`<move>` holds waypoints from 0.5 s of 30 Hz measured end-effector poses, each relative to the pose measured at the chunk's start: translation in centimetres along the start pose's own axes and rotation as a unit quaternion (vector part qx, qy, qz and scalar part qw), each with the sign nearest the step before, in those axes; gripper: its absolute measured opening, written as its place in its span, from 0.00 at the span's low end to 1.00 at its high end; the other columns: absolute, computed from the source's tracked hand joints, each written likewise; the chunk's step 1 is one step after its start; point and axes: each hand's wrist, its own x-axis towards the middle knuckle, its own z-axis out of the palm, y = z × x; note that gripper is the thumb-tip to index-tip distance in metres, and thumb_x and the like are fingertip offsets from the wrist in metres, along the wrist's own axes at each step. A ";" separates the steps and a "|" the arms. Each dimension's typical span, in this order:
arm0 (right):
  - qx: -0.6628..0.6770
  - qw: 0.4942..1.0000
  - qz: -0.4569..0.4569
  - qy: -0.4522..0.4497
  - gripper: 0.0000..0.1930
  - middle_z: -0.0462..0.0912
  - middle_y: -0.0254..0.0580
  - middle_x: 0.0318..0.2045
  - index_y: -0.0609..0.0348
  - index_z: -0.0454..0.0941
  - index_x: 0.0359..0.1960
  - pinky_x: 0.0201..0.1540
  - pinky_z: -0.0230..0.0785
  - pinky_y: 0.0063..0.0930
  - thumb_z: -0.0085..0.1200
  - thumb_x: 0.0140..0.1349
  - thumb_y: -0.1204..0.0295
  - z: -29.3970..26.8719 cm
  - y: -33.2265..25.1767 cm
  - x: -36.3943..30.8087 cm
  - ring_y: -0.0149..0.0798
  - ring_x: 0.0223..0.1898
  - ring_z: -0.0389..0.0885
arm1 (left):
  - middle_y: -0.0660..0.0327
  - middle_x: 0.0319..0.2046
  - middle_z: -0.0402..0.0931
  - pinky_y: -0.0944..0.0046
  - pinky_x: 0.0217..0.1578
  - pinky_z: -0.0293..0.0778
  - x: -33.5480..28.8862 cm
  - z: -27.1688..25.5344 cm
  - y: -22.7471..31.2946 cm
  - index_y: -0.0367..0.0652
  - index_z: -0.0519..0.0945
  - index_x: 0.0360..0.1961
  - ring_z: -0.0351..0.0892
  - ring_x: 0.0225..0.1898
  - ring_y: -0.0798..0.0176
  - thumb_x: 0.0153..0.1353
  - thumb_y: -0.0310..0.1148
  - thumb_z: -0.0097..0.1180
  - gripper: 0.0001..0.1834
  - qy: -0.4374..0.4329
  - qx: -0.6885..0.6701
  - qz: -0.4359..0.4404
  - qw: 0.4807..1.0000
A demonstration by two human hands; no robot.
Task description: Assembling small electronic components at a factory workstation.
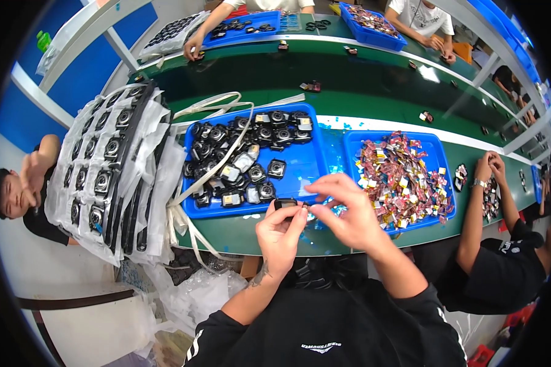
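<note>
My left hand (278, 238) pinches a small black casing (285, 203) between thumb and fingers, in front of the left blue tray. My right hand (351, 215) is just right of it, thumb and fingers apart, the thumb tip close to the left fingertips. No part shows clearly between the right fingers. Black casings with round centres (277, 168) lie heaped in the left blue tray (257, 213), some with pale square faces. The right blue tray (350, 144) holds a heap of small reddish parts (398, 177) with white and yellow pieces.
Stacked sheets of casings (112, 147) in white wrapping stand at left. Pale straps (193, 227) hang over the left tray. Beyond runs a green conveyor belt (251, 73) carrying scattered parts. Co-workers' hands (490, 168) work at right and across the belt. A plastic bag (205, 300) lies below.
</note>
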 end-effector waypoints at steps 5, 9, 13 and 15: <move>0.126 0.991 0.024 0.042 0.08 0.81 0.45 0.41 0.63 0.83 0.40 0.38 0.76 0.24 0.61 0.58 0.79 -0.5 2.4 -1.5 0.33 0.39 0.81 | 0.60 0.40 0.77 0.73 0.33 0.71 0.4 2.4 -0.3 0.31 0.81 0.40 0.75 0.33 0.72 0.64 0.23 0.57 0.07 -0.062 0.016 -0.028 0.998; 0.072 0.989 -0.019 0.125 0.06 0.81 0.43 0.39 0.68 0.83 0.37 0.39 0.72 0.20 0.58 0.58 0.84 -2.8 3.2 -1.7 0.31 0.39 0.79 | 0.57 0.51 0.75 0.71 0.42 0.68 0.8 3.6 0.2 0.34 0.69 0.62 0.73 0.41 0.71 0.69 0.23 0.45 0.20 -0.079 -0.042 -0.105 0.990; 0.062 0.988 0.068 0.123 0.10 0.80 0.42 0.36 0.67 0.83 0.42 0.37 0.71 0.19 0.56 0.59 0.85 -4.3 2.1 -2.4 0.30 0.35 0.79 | 0.51 0.55 0.74 0.70 0.43 0.68 2.0 3.7 -0.3 0.36 0.58 0.69 0.73 0.44 0.71 0.68 0.22 0.44 0.28 -0.091 -0.057 -0.104 0.989; 0.080 0.988 0.092 0.090 0.11 0.80 0.41 0.35 0.67 0.83 0.43 0.37 0.71 0.19 0.55 0.59 0.85 -4.4 1.6 -2.4 0.30 0.35 0.79 | 0.50 0.55 0.74 0.69 0.47 0.70 2.3 4.2 0.0 0.36 0.56 0.70 0.74 0.48 0.69 0.68 0.21 0.44 0.29 -0.101 -0.042 -0.097 0.989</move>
